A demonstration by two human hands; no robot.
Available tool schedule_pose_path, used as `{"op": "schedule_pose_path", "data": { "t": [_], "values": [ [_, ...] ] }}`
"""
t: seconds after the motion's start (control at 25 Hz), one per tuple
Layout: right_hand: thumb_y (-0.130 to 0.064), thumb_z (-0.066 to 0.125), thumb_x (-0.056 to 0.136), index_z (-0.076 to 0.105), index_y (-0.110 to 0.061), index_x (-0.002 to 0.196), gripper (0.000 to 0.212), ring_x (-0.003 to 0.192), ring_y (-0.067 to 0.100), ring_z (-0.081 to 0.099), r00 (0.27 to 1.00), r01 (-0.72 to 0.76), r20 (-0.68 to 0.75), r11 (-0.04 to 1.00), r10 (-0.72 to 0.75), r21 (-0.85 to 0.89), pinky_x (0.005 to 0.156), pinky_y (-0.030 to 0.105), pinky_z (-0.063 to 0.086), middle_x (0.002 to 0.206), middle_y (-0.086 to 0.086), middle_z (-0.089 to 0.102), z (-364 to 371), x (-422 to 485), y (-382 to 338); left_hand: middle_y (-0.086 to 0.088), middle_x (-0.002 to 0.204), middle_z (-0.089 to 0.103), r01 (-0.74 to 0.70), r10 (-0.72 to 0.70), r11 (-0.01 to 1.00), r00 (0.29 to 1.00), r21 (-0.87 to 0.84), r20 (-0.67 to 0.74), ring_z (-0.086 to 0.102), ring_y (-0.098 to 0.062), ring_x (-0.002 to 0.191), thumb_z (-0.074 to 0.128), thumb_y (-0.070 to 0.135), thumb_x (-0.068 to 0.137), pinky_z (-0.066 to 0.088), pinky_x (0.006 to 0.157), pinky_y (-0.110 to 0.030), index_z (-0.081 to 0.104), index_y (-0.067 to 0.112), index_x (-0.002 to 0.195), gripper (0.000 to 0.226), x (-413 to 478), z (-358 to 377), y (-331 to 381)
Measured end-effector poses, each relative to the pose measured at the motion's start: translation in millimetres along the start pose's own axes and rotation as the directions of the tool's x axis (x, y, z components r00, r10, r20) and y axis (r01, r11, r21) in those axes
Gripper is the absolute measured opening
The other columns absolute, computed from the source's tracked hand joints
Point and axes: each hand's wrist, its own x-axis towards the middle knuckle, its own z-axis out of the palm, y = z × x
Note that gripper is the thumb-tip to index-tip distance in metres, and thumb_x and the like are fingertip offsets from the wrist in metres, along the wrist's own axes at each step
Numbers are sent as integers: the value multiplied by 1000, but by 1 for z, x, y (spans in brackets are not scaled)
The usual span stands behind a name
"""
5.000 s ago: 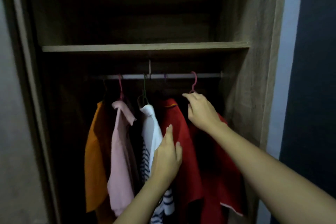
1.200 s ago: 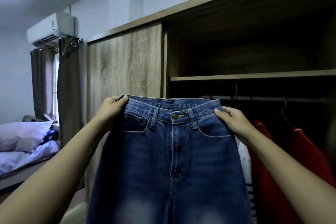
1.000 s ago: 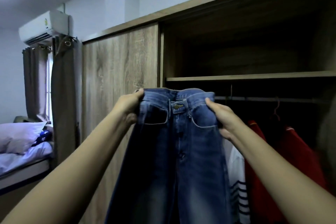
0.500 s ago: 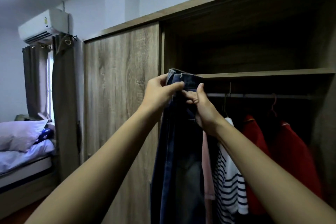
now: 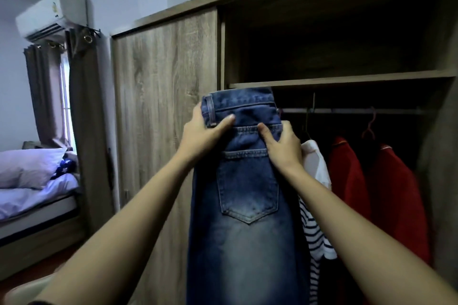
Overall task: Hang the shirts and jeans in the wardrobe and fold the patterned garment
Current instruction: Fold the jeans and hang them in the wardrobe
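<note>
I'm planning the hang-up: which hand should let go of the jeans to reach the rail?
Right, probably. The right hand grips the jeans on the open side, nearest the rail; the left hand, before the door, could hold them alone.

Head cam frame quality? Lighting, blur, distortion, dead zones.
Head view: dim, bluish light; jeans, left hand and right hand reasonably sharp; wardrobe space above the shelf nearly black; window strip blown out; wide-angle lens bends the wardrobe's edges.

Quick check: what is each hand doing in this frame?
Left hand: grips the jeans at the waistband.
Right hand: grips the jeans on the other side, just below the waistband.
</note>
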Motion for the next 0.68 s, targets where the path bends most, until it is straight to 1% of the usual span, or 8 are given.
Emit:
{"op": "schedule_pose_path", "data": {
  "t": [0.08, 0.24, 0.32, 0.4, 0.48, 0.56, 0.64, 0.68],
  "values": [
    [-81, 42, 69, 50, -28, 85, 56, 80, 15, 62, 1000, 8, 16, 999, -9, 45, 73, 35, 49, 81, -4, 63, -6, -2, 5, 3, 99, 70, -74, 72, 997, 989, -17, -127, 66, -13, 91, 66, 56, 68, 54, 87, -40, 59, 26, 102, 45, -1, 9, -8],
    [-66, 50, 74, 45, -16, 124, 71, 96, -10, 58, 977, 33, 189, 953, -94, 303, 81, 5, 44, 110, -11, 58, -37, -32, 24, 8, 85, 64, -268, 237, 959, 937, -91, -258, 63, -15, 81, 63, 44, 78, 53, 81, -45, 54, 23, 97, 29, 7, 3, 14],
    [-69, 48, 75, 57, -22, 107, 57, 86, -14, 58, 976, 39, 201, 978, -81, 203, 71, 3, 42, 94, -24, 62, -36, -78, 59, 9, 86, 64, -320, 288, 945, 911, -64, -295, 64, -16, 84, 59, 43, 80, 52, 83, -45, 54, 18, 104, 36, 14, 2, 18],
    [-79, 37, 76, 58, -12, 71, 70, 57, -9, 48, 994, -41, 105, 989, 27, 139, 52, 15, 34, 58, -16, 53, -34, -108, 92, 9, 89, 64, -340, 314, 939, 908, -48, -275, 64, -16, 87, 58, 44, 81, 51, 84, -45, 53, 16, 107, 39, 18, 2, 13],
    [-74, 37, 81, 53, -5, 65, 72, 51, -5, 41, 998, -53, 21, 989, 51, 141, 49, 19, 28, 54, -10, 46, -36, -112, 108, 8, 90, 64, -322, 302, 946, 920, -40, -249, 64, -16, 88, 58, 43, 81, 51, 86, -45, 52, 19, 106, 36, 21, 1, 7],
    [-72, 46, 76, 60, -11, 89, 64, 64, -8, 53, 996, -83, 41, 971, 76, 222, 57, 12, 40, 69, -14, 59, -37, -108, 109, 10, 90, 62, -340, 313, 937, 918, -76, -243, 62, -13, 88, 59, 37, 84, 51, 87, -43, 50, 20, 104, 28, 22, 4, 0],
    [-67, 61, 70, 55, -18, 114, 65, 89, -7, 61, 978, -123, 193, 966, 79, 229, 77, 10, 48, 101, -12, 65, -32, -109, 109, 10, 92, 62, -350, 312, 930, 913, -113, -263, 61, -12, 89, 59, 39, 83, 50, 90, -44, 49, 24, 101, 26, 22, 4, -5],
    [-55, 68, 72, 56, -24, 113, 52, 92, -7, 62, 960, -120, 273, 976, 68, 179, 80, 13, 49, 103, -15, 65, -30, -111, 111, 9, 94, 63, -346, 307, 931, 915, -119, -264, 61, -13, 91, 59, 42, 82, 50, 91, -44, 50, 26, 101, 26, 22, 1, -6]
  ]
}}
